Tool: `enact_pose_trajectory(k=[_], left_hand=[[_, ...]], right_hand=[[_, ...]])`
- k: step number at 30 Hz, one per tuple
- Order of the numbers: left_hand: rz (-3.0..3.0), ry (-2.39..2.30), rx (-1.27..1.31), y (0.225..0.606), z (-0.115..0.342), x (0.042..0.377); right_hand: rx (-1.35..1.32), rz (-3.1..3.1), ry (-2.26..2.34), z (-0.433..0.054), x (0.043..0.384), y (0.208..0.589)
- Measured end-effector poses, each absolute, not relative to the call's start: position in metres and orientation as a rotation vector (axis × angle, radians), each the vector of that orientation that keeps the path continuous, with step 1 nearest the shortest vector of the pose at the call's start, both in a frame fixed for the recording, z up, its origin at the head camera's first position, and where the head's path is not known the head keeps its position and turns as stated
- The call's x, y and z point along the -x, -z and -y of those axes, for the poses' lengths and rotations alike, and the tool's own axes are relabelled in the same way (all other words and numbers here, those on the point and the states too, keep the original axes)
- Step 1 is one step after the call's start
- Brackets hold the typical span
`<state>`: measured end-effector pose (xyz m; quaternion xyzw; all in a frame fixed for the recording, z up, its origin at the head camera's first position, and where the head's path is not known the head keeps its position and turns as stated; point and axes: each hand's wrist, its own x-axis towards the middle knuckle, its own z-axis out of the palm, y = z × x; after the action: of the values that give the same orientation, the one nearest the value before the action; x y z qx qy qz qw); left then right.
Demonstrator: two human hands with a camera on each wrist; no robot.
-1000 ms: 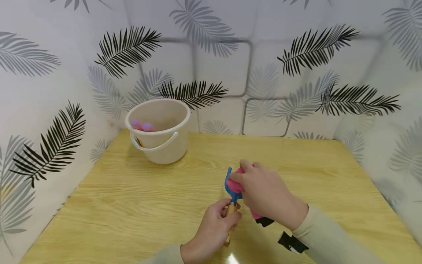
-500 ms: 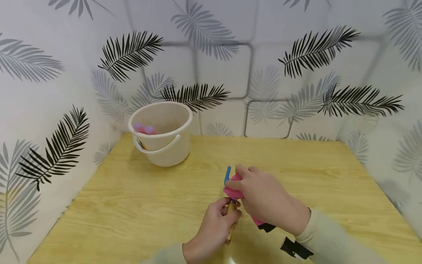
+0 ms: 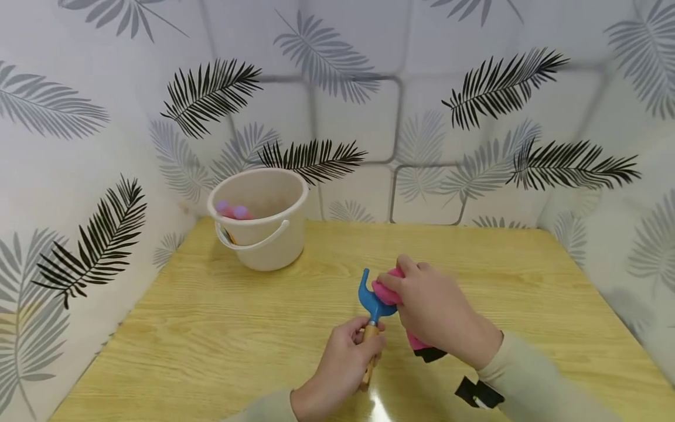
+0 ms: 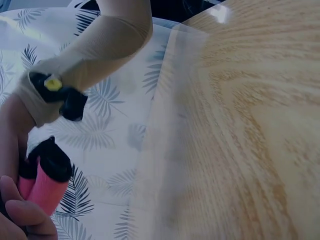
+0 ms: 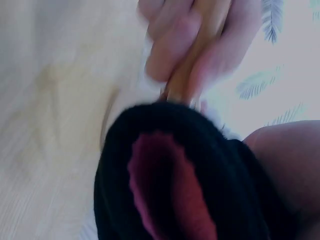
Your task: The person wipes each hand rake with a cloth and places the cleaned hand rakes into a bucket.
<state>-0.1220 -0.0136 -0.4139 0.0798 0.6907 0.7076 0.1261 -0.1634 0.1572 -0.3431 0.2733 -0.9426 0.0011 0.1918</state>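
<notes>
In the head view, my left hand grips the wooden handle of a small garden hand fork, its curved blue head pointing away from me. A bunched pink cloth with black trim is held in my right hand, against the right side of the blue head, hiding part of it. The right wrist view has the cloth's black-edged opening up close, with the wooden handle behind it among left-hand fingers. Pink fabric with black ends also appears in the left wrist view.
A cream bucket with its carrying handle down stands at the back left of the wood-grain table. Pink and purple items show inside it. Leaf-patterned sheeting rises behind the table and at its sides.
Half a second ago the cloth covered most of the blue head, close to its neck. My right hand has since drawn it up and right, uncovering the head. My left hand keeps its grip.
</notes>
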Motion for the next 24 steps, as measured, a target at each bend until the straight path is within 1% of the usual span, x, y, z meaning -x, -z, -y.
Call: enact_pose_trajectory(k=[4,7,10,15,17,20,24], left_hand=[[-2.006,-2.069,-0.227,0.418,0.015,0.123],[-2.007,-2.055,-0.207,0.417,0.016,0.124],[-2.038,-2.047,-0.21,0.415,0.016,0.125],[-2.078,-2.009,-0.252,0.414,0.014,0.124],[-2.068,-1.996,-0.251,0.415,0.013,0.123],[-2.054,-1.991,-0.229,0.418,0.012,0.124],[-2.041,-1.986,-0.214,0.418,0.012,0.125]], right_hand=[[-0.849,2.671,-0.044,-0.153,0.145,0.341],[-0.87,2.71,-0.109,-0.15,0.14,0.34],[-0.86,2.691,-0.113,-0.147,0.147,0.339],[-0.744,2.648,-0.04,-0.142,0.173,0.34],[-0.733,2.66,-0.003,-0.142,0.178,0.342],[-0.782,2.677,0.035,-0.142,0.176,0.344],[-0.866,2.636,0.054,-0.142,0.163,0.345]])
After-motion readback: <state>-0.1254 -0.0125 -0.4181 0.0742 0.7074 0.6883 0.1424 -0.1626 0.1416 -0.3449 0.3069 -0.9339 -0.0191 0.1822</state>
